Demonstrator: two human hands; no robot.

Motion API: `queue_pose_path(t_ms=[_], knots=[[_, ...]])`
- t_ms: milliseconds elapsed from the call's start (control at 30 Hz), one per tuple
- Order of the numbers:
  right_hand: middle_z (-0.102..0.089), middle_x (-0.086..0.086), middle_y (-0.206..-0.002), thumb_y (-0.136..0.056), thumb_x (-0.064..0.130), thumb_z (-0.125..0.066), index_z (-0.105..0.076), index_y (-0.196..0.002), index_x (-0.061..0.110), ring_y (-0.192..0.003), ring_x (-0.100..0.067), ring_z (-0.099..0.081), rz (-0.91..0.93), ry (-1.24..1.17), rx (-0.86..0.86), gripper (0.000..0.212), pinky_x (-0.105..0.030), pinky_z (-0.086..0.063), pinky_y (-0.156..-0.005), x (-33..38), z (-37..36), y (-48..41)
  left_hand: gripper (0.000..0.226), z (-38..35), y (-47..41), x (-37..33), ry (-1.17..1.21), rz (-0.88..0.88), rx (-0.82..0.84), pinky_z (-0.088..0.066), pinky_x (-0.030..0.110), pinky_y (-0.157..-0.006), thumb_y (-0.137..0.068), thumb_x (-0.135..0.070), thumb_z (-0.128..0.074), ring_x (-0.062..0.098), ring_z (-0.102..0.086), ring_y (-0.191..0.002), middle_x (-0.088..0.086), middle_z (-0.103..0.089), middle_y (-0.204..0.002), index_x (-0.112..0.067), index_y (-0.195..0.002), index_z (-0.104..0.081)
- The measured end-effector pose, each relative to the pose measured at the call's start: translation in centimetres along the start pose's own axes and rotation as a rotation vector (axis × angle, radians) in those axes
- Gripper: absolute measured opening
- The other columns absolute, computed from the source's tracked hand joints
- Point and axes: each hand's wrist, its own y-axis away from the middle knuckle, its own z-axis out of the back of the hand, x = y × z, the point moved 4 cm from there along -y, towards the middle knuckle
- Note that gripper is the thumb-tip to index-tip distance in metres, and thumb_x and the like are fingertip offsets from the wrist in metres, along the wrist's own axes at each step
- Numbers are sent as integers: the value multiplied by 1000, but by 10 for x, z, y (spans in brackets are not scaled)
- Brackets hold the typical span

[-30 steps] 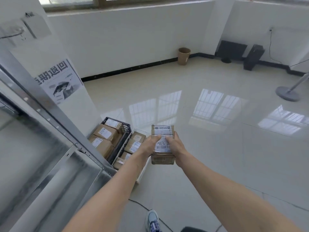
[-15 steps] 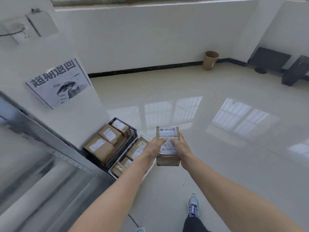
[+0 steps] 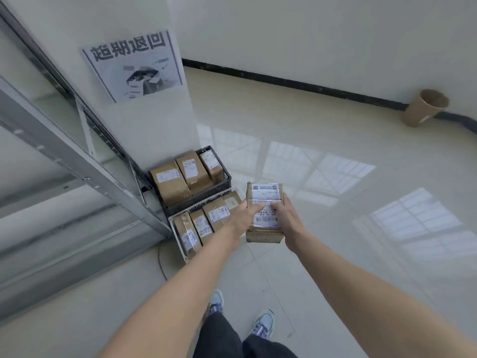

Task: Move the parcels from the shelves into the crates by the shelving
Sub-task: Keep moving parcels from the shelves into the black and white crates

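1. A glossy tiled floor [image 3: 322,140] is seen below a white wall; metal shelving [image 3: 77,161] runs along the left, and a printed notice [image 3: 134,65] is fixed to its white end panel.
2. Two crates are set on the floor at the foot of the shelving — a black crate [image 3: 222,174] further off, holding three boxes, and a white crate [image 3: 178,239] touching its near side, holding a row of boxes stood on edge.
3. A parcel [image 3: 265,210], label upward, is held in the air just right of the white crate, above bare floor and not yet over either crate.
4. The left hand [image 3: 244,218] is closed on its left edge, thumb on the label; the right hand [image 3: 286,218] is closed on its right edge. The fingers beneath are hidden.
5. The carrying step is judged to be in hand — the parcel is off the shelf but not yet set down.
6. The next move calls for the parcel to be carried left and lowered. The white crate's right end is hidden behind the left hand, so free room there cannot be told; the parcel may have to be turned on edge to fit the row.
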Motion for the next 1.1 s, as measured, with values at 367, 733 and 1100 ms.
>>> queue_pose_path(t_ms=[367, 733, 1100], knots=[[-74, 1, -111, -96, 13, -40, -54, -133, 38, -93, -21, -71, -108, 101, 89, 47, -40, -57, -83, -20, -22, -127, 31, 35, -103, 31, 191, 78, -143, -47, 18, -73, -101, -30, -59, 3, -69, -98, -7, -74, -117, -26, -132, -58], [-74, 7, -116, -96, 5, -37, -48, -140, 46, -100, -22, -72, -197, 201, 170, 61, -43, -61, -82, -88, -47, -290, 49, 78, -256, 112, 326, 192, -252, -52, 31, -82, -97, -34, -63, 14, -70, -107, -2, -73, -121, -25, -142, -46], [-73, 13, -117, -92, 2, -37, -50, -136, 49, -112, -23, -68, -258, 337, 301, 65, -47, -57, -95, -221, -55, -452, 50, 91, -413, 251, 445, 300, -386, -51, 28, -80, -100, -29, -62, 12, -65, -109, -3, -66, -122, -24, -143, -38]])
